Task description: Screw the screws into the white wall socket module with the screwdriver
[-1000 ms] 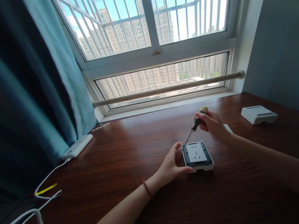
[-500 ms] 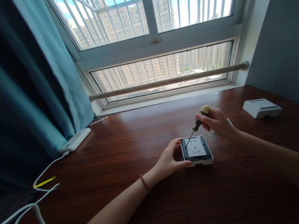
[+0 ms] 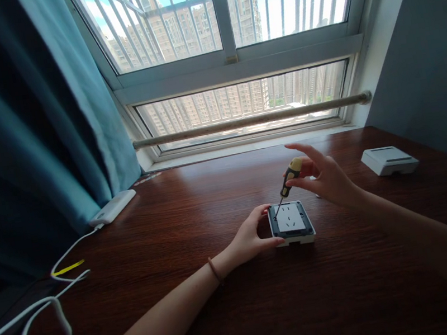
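Observation:
A wall socket (image 3: pixel 290 219) with a white face and dark frame sits in a white box on the table. My left hand (image 3: pixel 252 235) grips its left side, fingers at the back corner and thumb at the front. A screwdriver (image 3: pixel 291 176) with a yellow and black handle leans over it, its tip at the left side of the dark frame. My right hand (image 3: pixel 325 175) has thumb and fingers around the handle, with the index finger lifted off. Partly hidden behind that hand is a small white object (image 3: pixel 313 178).
Another white box (image 3: pixel 389 160) stands at the right. A white power strip (image 3: pixel 113 207) lies by the curtain (image 3: pixel 81 99) at the left. Its white cable (image 3: pixel 65 323) loops toward the near left, beside a yellow strip (image 3: pixel 68 268). The window bar (image 3: pixel 250 122) runs behind the brown table (image 3: pixel 196 211).
My right index finger has lifted off the screwdriver and stretched out. The handle has tipped a little left and more upright. My left hand still holds the socket.

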`<state>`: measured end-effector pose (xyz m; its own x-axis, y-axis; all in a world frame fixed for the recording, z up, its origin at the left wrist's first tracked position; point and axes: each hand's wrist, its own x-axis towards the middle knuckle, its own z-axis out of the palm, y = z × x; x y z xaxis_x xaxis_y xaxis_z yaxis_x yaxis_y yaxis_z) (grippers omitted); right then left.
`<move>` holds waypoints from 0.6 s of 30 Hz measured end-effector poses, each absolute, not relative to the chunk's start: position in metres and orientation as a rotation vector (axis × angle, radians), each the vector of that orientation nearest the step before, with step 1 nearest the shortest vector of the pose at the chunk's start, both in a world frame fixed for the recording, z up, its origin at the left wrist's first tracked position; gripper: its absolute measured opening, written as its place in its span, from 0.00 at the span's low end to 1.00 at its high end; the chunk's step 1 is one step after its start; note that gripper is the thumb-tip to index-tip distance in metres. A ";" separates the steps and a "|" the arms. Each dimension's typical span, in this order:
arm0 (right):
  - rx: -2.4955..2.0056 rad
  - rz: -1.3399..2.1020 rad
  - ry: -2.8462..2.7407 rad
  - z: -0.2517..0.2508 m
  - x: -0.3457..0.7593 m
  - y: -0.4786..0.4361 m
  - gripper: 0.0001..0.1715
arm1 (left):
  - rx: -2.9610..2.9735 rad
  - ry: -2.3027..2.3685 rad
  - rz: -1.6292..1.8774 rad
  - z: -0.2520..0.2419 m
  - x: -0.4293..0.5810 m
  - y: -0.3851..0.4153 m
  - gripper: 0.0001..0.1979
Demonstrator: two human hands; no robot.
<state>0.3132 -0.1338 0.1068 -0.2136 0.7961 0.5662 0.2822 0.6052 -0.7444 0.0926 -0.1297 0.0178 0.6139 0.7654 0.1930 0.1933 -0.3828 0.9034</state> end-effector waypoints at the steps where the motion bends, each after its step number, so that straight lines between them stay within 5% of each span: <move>1: -0.846 0.641 -1.799 0.107 0.313 -0.135 0.39 | 1.900 0.764 0.765 0.018 0.093 -0.130 0.39; 6: -0.666 0.810 -1.843 0.106 0.309 -0.136 0.24 | 1.894 0.741 0.767 0.019 0.093 -0.130 0.38; 11: -0.772 0.518 -1.767 0.107 0.308 -0.134 0.15 | 1.892 0.754 0.781 0.018 0.093 -0.130 0.38; 18: -0.722 0.662 -1.853 0.116 0.320 -0.132 0.22 | 1.941 0.773 0.738 0.019 0.093 -0.130 0.39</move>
<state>0.3199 -0.1319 0.1162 -0.3233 0.7305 0.6015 0.1842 0.6721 -0.7172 0.0926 -0.1296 0.0186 0.6274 0.7556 0.1881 0.2233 -0.4060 0.8862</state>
